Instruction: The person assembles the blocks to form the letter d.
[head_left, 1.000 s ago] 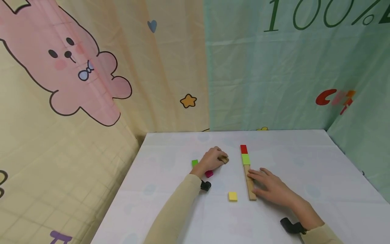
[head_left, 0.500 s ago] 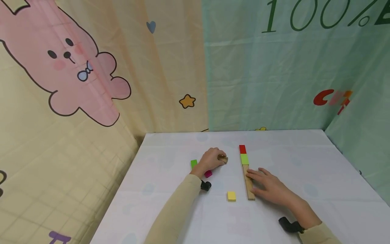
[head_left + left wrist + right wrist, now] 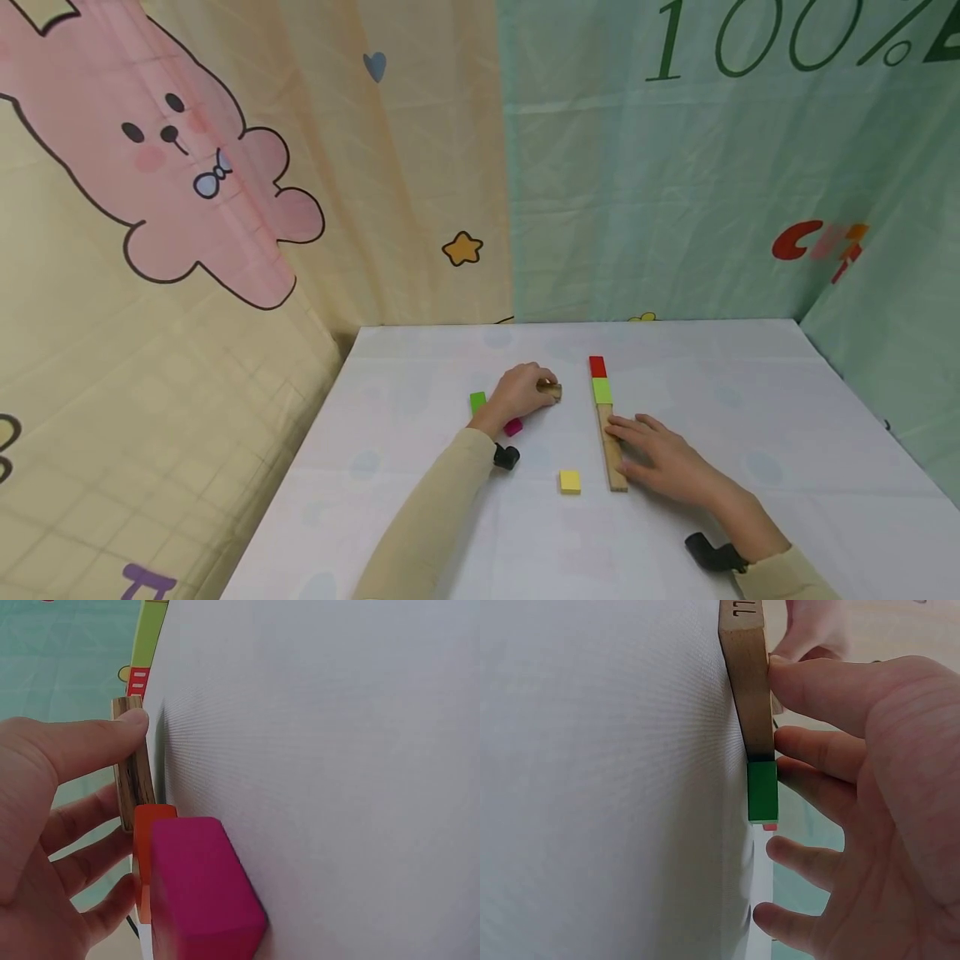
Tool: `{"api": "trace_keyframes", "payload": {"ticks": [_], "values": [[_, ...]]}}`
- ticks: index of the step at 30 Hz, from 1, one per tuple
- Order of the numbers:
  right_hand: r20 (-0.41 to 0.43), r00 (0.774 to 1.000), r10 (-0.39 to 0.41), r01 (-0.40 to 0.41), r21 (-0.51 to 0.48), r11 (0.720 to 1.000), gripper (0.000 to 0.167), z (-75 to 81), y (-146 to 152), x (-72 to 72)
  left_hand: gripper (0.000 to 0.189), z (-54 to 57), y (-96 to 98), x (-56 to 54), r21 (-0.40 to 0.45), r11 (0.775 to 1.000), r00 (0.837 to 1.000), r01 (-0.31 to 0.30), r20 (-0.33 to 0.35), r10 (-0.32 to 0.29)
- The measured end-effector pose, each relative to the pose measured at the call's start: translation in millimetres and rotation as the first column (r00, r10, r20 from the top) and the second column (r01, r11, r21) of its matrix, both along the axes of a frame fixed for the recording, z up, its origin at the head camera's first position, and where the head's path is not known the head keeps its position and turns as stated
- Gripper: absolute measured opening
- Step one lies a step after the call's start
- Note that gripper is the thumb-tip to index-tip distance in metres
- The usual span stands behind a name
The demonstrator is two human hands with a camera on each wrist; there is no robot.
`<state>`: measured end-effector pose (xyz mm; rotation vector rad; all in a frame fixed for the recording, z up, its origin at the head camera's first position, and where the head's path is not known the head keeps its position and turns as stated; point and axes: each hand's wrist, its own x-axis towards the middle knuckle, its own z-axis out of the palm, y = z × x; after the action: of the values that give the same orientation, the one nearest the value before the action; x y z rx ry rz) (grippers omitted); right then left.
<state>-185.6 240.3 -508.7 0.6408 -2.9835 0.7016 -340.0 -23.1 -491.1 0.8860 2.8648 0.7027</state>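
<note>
From the left side, the yellow cloth (image 3: 247,392) with a pink bear print hangs beyond the white table (image 3: 390,367). Near the middle of the frame a green block (image 3: 478,402) lies partly behind the left forearm, and a magenta block (image 3: 513,427) shows just below the left hand (image 3: 517,396). The left wrist view shows also an orange block (image 3: 154,832) beside the magenta one, near the lower fingers. The left hand pinches a wooden piece (image 3: 555,391), with the thumb on 1 side and fingers on the other, probably because such a thin thing is controlled best by its edges; whether it touches the table I cannot tell. More to the right and lower, a yellow block (image 3: 570,482) lies alone, near the row but apart. The row runs down the right-centre: a red block (image 3: 597,367), a light green block (image 3: 602,391) and a wooden strip (image 3: 611,454), end to end. If the strip is 1 piece or more, I cannot tell. The right hand (image 3: 663,458) rests along the strip's right side, its fingers spread apart and not wrapped, the thumb touching near the lower end; this seems to keep the row straight.
</note>
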Motion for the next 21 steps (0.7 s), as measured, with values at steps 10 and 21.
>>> {"api": "trace_keyframes", "payload": {"ticks": [10, 21], "values": [[0.010, 1.000, 0.006, -0.006, 0.007, 1.000, 0.063, 1.6, -0.8, 0.9, 0.028, -1.7, 3.0, 5.2, 0.008, 1.000, 0.998, 0.010, -0.058, -0.010], [-0.031, 0.999, 0.042, -0.042, -0.015, 0.999, 0.063, -1.2, 0.4, 1.3, 0.030, -3.1, 9.0, 9.0, -0.014, 1.000, 0.997, -0.006, -0.082, 0.005]]}}
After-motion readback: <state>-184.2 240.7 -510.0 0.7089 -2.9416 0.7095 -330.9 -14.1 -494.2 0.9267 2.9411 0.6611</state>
